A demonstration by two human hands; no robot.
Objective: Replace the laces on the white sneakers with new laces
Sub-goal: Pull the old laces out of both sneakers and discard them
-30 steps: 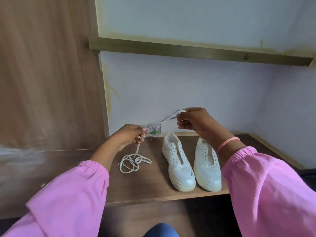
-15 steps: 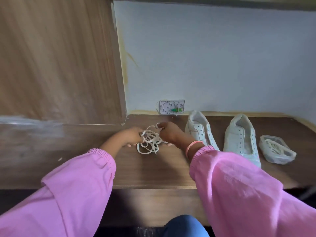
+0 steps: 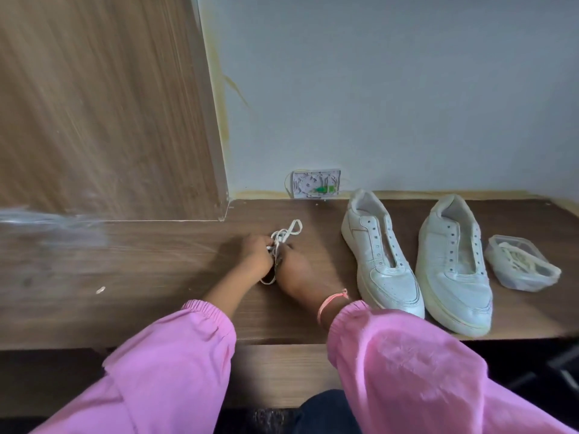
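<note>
**Hands on loose lace, sneakers unlaced to the right**

Hands meet over a bundled white lace [image 3: 282,238] on the wooden shelf [image 3: 156,261]. Left hand [image 3: 255,256] has its fingers curled onto the bundle from the left. Right hand [image 3: 299,274] closes on it from the right, knuckles up; the exact finger contact is hidden beneath the hand. One loop of the lace projects past the fingers toward the wall.

Both sneakers [image 3: 380,252] stand to the right of the hands, side by side, heels toward the wall, toes toward the person. Long axes run roughly front to back. Eyelets on both show empty. The right hand is the nearer one to the nearer sneaker, which lies just beside that wrist.

A clear container [image 3: 521,267] holding another coiled lace rests beyond the far sneaker [image 3: 454,261], just beside it, well apart from the left hand.

Judgement: the next reach goes rightward, across the shelf.
</note>
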